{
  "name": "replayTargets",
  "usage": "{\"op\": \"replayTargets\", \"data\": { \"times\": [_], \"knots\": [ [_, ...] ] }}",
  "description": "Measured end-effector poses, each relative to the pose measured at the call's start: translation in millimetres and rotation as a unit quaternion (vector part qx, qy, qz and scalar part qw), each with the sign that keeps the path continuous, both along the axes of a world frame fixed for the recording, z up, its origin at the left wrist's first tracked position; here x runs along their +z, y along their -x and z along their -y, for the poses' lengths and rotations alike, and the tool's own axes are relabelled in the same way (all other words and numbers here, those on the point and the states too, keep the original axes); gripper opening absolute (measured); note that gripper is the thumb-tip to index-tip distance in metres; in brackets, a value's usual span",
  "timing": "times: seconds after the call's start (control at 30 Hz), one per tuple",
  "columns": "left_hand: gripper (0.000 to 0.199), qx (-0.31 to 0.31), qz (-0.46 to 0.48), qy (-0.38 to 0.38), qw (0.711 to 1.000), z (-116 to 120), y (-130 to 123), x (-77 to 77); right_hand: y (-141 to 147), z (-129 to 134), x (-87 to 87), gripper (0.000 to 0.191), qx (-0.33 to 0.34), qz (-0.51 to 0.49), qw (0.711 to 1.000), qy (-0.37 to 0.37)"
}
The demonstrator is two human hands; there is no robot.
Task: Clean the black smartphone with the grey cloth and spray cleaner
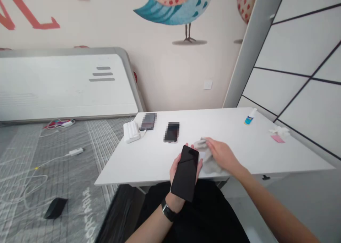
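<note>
A black smartphone (pixel 185 174) lies screen up along the palm of my left hand (pixel 175 167), whose fingers wrap its sides. A black watch band circles that wrist. Just to the right, my right hand (pixel 221 153) grips a light grey cloth (pixel 210 164) that hangs down near the table's front edge. The cloth is beside the phone; whether they touch I cannot tell. Farther back on the white table (pixel 144 161) lies a second dark phone (pixel 172 132), partly blurred out.
At the table's back left are a blurred dark device (pixel 148 121) and a white ribbed block (pixel 131 131). A small blue-labelled spray bottle (pixel 249 117) stands back right, near crumpled white tissue (pixel 279 131) and a pink piece (pixel 277 139). Left is a bed with cables and a black object (pixel 55 208).
</note>
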State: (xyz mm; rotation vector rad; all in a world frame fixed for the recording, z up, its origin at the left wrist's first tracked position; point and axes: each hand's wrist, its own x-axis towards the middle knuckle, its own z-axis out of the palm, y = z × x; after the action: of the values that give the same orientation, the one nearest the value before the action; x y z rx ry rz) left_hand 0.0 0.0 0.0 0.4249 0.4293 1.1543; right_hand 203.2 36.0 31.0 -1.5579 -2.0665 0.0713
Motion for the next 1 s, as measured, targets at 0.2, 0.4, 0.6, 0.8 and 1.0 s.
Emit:
{"op": "replayTargets", "data": {
  "times": [0.2,0.4,0.6,0.8,1.0],
  "knots": [
    [0.043,-0.019,0.143,0.109,0.983,1,-2,2.8,-43,9,20.7,0.057,-0.175,-0.043,0.969,-0.168],
    [0.051,0.054,-0.025,-0.010,0.998,-3,3,19.9,54,84,-12.3,0.068,0.113,-0.435,0.872,0.196],
    [0.068,0.100,-0.400,-0.322,0.852,-6,22,35.2,64,76,-10.9,0.071,0.136,-0.588,0.751,0.266],
    [0.062,0.121,-0.765,-0.370,0.513,-51,59,18.0,33,19,-9.7,0.088,0.113,-0.504,0.823,0.238],
    [0.047,0.122,-0.830,-0.420,0.347,-45,67,2.5,36,-28,-32.0,0.048,0.039,-0.324,0.934,0.145]
  ]
}}
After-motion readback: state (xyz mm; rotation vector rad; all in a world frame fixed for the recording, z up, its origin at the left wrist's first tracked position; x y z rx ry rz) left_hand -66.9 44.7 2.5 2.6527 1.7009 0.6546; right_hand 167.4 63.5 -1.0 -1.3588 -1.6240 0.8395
